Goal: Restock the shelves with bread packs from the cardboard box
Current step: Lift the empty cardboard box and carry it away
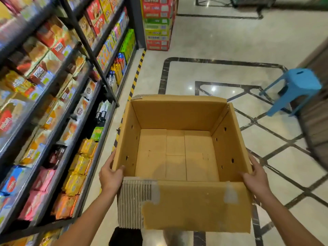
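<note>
Brown corrugated cardboard box (179, 148), open at the top, held up in front of the person over the pale marble floor (204, 50), and its inside shows only bare brown bottom panels. The near flap (195, 206) hangs toward the camera, with its paper skin torn away on the left so the ribbed core shows, plus some scraps of clear tape. The far flap (177, 99) stands up at the back.

Left hand (111, 176) grips the box's left wall near the front corner, thumb hooked over the rim and into the box, the other fingers wrapped round the outside. Right hand (255, 178) grips the right wall near its front corner; the thumb lies along the top edge and the fingers curl round the outer face, though the fingertips are hidden behind the cardboard. Both bare forearms come up from the bottom of the view.

On the left, dark metal shelves (76, 125) run away in tiers, just beside the box, packed with wrapped goods: yellow and orange bread packs (79, 167) on the lower tiers, pink packs (40, 181) closer in, red cartons higher up. This side is blurred, so labels cannot be read. A yellow-and-black hazard strip (137, 71) runs along the foot of the shelves. At the aisle's end stands a stack of red and green cartons (157, 23). Well apart on the right, a light blue plastic stool (294, 89) stands on the floor, which carries dark inlaid lines.
</note>
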Tool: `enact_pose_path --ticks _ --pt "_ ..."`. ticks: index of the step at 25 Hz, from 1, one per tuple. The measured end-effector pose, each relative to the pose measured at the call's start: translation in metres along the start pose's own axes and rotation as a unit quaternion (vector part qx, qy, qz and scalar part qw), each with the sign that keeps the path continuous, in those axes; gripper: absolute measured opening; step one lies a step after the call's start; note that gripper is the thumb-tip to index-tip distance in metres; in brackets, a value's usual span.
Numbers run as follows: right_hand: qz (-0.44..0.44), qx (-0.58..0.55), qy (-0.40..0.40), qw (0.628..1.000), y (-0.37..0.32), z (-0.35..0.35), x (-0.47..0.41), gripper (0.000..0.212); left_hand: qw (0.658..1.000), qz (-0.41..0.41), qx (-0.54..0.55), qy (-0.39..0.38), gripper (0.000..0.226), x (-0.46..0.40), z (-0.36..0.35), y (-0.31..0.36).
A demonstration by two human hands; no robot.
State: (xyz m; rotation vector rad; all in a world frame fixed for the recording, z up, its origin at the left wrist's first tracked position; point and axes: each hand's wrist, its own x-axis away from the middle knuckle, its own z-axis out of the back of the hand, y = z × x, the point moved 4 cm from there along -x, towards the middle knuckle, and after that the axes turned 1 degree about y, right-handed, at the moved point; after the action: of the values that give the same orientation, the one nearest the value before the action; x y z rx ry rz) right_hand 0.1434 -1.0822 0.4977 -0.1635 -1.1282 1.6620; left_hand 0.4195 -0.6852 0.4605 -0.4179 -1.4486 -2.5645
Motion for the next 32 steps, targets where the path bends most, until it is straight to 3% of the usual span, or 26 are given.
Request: enact_pose_path --ticks 11,17,26,32 --pt "-0.015 -0.052 0.118 0.991 -0.137 -0.018 -0.127 0.084 0.993 -0.088 0.005 -0.082 0.068 -0.217 -0.08 0.225" --pt "0.0 -0.085 0.136 0.987 -0.187 0.041 -0.287 0.087 0.99 -0.102 0.027 -0.092 0.07 -0.28 -0.209 0.335" --pt "0.035 -0.111 0.078 0.99 -0.303 0.141 -0.543 0.088 0.993 -0.095 0.056 -0.045 0.075 -0.345 -0.375 0.511" --pt "0.056 -0.102 0.09 0.989 -0.389 0.161 -0.717 0.082 0.99 -0.1 0.092 -0.032 0.069 -0.458 -0.497 0.607"
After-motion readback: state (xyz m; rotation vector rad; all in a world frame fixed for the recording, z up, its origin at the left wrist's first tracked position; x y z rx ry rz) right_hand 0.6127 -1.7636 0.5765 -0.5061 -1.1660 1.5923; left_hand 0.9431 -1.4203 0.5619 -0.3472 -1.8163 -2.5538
